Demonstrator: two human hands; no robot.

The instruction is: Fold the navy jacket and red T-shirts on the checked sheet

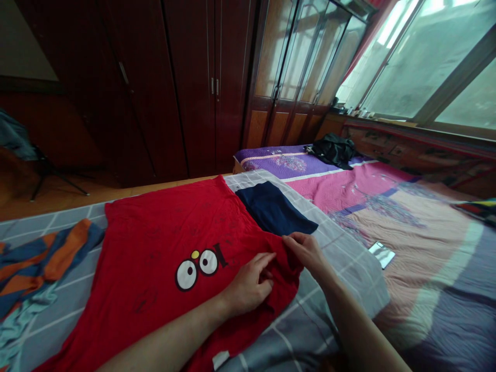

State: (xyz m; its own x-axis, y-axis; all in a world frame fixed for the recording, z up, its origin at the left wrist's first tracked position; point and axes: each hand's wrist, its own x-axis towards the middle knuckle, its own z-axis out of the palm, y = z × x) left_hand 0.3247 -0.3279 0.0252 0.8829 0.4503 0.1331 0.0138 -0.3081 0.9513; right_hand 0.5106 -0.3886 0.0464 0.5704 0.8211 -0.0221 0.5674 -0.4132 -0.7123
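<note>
A red T-shirt [155,243] with a cartoon-eyes print is spread over a grey checked cover, its near end running out of the picture. My left hand [251,284] rests on the shirt right of the print, with its fingers apart and touching the cloth. At the shirt's right edge, my right hand [304,250] pinches the fabric between thumb and fingers. Beyond the hands, a folded dark blue garment [275,206] lies partly against the shirt's edge. A white tag [220,359] shows near the bottom of the shirt.
Orange-and-blue striped clothing [50,258] lies crumpled at the left. A phone [382,254] is on the patterned bed [406,248] at the right, with a black garment [333,150] farther back. Dark wardrobes [194,103] stand behind, and tripod legs [58,178] are at the far left.
</note>
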